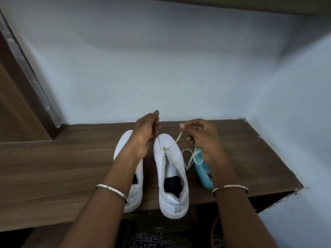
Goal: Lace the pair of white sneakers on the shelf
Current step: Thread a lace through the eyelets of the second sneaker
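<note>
Holding both ends of the lace point(177, 137) up from the front eyelets of 1 white sneaker point(172, 178), left hand point(145, 135) pinching 1 end, right hand point(201, 138) pinching the other. That shoe sits toe-away on the wooden shelf point(53, 167), heel poking over the front edge. The 2nd sneaker point(133, 196) is just left of it, under my left arm. Loose lace trails over a teal thing point(204, 178) on the right.
</note>
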A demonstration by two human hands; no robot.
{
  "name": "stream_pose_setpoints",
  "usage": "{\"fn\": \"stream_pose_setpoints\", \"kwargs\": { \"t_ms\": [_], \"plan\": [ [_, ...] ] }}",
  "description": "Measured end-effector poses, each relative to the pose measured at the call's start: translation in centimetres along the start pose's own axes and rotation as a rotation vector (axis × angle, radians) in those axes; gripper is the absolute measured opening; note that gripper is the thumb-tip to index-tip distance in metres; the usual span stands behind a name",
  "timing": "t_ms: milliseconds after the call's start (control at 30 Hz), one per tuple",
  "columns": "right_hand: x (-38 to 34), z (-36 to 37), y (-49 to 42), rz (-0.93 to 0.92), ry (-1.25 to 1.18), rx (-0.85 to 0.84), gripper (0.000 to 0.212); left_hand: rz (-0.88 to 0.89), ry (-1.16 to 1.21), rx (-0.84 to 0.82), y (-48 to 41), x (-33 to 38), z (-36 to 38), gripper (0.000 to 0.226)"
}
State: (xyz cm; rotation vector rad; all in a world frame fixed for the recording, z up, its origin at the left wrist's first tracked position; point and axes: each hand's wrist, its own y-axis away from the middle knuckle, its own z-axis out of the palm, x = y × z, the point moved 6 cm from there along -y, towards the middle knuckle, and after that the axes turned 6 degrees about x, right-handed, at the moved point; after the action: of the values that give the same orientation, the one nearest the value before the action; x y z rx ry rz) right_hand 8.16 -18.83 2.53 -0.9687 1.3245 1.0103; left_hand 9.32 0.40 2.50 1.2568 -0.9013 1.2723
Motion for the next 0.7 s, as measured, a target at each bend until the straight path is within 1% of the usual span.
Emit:
{"fn": "stream_pose_setpoints", "kwargs": {
  "t_ms": [67,133,200,333,367,400,467,533,600,700],
  "plan": [
    [-0.5,1.1,0.3,-0.007,-0.007,-0.033,0.024,0.083,-0.118,0.033,0.1,0.3,0.6,0.038],
    [-1.1,2.0,0.5,-0.02,0.033,-0.086,0.018,0.179,-0.277,0.014,0.3,0.6,1.2,0.03],
    [-1.6,2.6,0.6,-0.04,0.095,-0.139,0.011,0.234,-0.418,-0.076,0.4,0.8,1.9,0.017],
    [-2.1,2.7,0.6,-0.044,0.151,-0.218,0.021,0.234,-0.642,-0.287,0.9,1.0,2.3,0.022],
    [-2.2,2.5,0.6,-0.039,0.16,-0.228,0.021,0.256,-0.701,-0.301,0.9,1.0,2.2,0.026],
    [-2.3,2.2,0.6,-0.031,0.17,-0.232,0.02,0.296,-0.766,-0.267,0.7,1.0,1.9,0.032],
    [-2.5,1.2,0.4,-0.02,0.188,-0.228,0.018,0.372,-0.901,-0.082,-0.3,1.3,0.5,0.038],
    [-2.6,-0.4,0.0,-0.012,0.205,-0.211,0.016,0.398,-0.996,0.091,-1.2,1.2,-1.1,0.039],
    [-2.7,-2.3,-0.4,0.005,0.21,-0.186,0.014,0.372,-1.039,0.16,-2.1,0.7,-2.4,0.04],
    [-2.6,-4.9,-0.9,0.036,0.181,-0.156,0.018,0.326,-1.068,0.196,-3.4,-0.5,-3.8,0.04]
  ]
}}
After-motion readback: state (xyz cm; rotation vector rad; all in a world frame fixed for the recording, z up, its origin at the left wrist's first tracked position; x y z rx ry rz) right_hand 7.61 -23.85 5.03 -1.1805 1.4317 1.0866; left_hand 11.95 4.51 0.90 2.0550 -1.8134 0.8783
